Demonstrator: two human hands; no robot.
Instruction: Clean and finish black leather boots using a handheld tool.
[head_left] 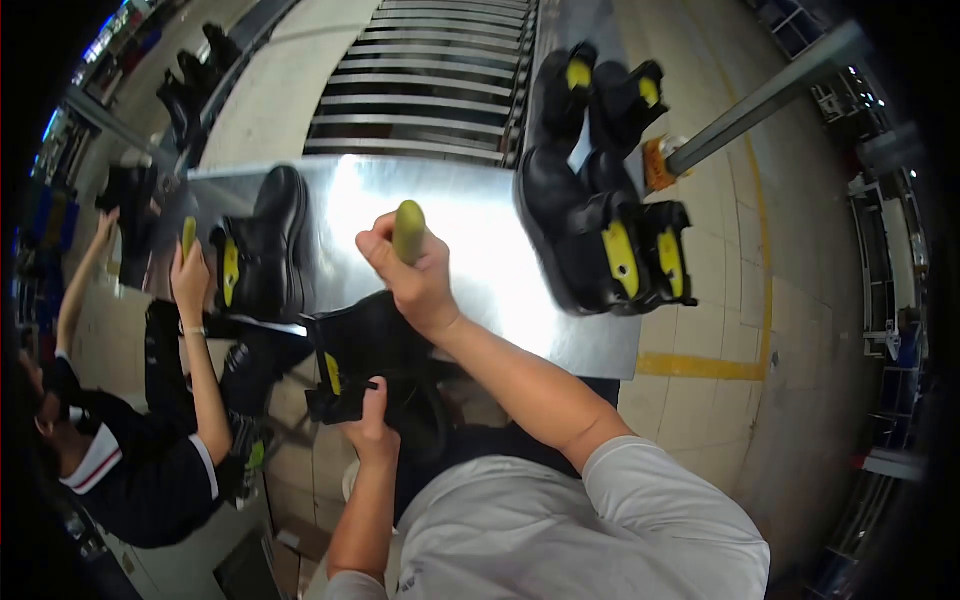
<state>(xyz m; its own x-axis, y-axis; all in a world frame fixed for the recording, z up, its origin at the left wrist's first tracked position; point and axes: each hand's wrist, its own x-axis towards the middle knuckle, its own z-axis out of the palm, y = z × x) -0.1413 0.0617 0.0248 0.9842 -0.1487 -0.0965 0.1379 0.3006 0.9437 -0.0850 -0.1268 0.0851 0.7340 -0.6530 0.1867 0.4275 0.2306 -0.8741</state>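
My left hand [370, 430] grips a black boot [375, 335] at its opening. A yellow patch shows on the boot's side, and the boot hangs at the near edge of the metal table [440, 200]. Above the boot, my right hand [420, 280] is wrapped round a tool with a yellow-green rounded handle [409, 230]. The tool's working end is hidden beneath my fist. On the table to the left, another black boot [275, 240] with a yellow patch lies on its side. Several more such boots [580, 230] are grouped at the table's right end.
Beyond the table runs a roller conveyor [420, 80]. At the left, a co-worker [140, 460] in a dark shirt holds a similar yellow-green handle [189, 236] and touches a black boot [128, 205]. A grey metal post [760, 100] slants at the right, above the tiled floor.
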